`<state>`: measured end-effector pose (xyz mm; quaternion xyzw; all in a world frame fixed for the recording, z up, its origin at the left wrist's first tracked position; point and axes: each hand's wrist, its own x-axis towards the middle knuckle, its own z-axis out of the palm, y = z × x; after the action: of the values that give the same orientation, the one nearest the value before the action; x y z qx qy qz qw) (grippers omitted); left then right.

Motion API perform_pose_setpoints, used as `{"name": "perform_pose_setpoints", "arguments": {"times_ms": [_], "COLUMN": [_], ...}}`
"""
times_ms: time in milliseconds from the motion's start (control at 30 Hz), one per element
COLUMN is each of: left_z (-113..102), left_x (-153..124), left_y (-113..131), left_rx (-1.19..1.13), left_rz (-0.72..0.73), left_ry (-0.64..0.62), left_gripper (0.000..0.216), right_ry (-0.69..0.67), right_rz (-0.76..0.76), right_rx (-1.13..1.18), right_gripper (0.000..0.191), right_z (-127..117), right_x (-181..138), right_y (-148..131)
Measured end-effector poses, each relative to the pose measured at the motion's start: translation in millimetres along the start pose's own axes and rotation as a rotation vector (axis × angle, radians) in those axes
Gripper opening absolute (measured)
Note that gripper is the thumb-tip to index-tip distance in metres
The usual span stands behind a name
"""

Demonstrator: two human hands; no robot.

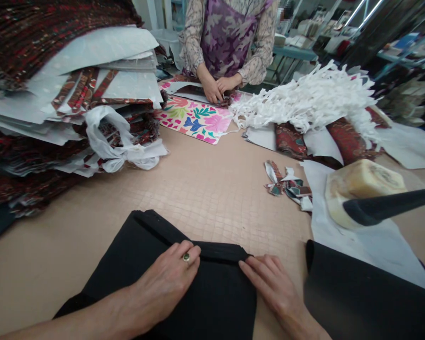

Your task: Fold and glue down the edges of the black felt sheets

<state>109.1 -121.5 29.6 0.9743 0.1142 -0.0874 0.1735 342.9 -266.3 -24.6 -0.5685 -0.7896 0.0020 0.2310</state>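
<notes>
A piece of black fabric (219, 297) lies on the tan tabletop in front of me, its far edge turned over into a narrow fold. My left hand (173, 274), with a ring on one finger, is closed on that fold near its middle, fingertips pressed down. At the right end of the fold, my right hand (271, 278) pinches the fabric's corner between thumb and fingers. A second black sheet (364, 293), curled at its edge, rests to the right of my right hand.
Patterned fabric stacks (31, 52) tower at left, with a white cloth tie (109, 137). Across the table (205, 179), a co-worker's hands (217, 87) handle material above a floral board (198, 118). White strips (311, 99), fabric scraps (286, 182) and a pale block with a black handle (364, 184) lie right.
</notes>
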Motion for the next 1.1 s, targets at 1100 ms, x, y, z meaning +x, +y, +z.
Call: {"name": "perform_pose_setpoints", "arguments": {"times_ms": [1100], "left_z": [8.0], "left_x": [45.0], "left_y": [20.5], "left_rx": [0.037], "left_rz": [0.114], "left_ry": [-0.079], "left_gripper": [0.059], "right_ry": [0.203], "right_rz": [0.135], "right_rx": [-0.093], "right_gripper": [0.032], "right_z": [-1.4], "right_x": [-2.5], "right_y": [-6.9]}}
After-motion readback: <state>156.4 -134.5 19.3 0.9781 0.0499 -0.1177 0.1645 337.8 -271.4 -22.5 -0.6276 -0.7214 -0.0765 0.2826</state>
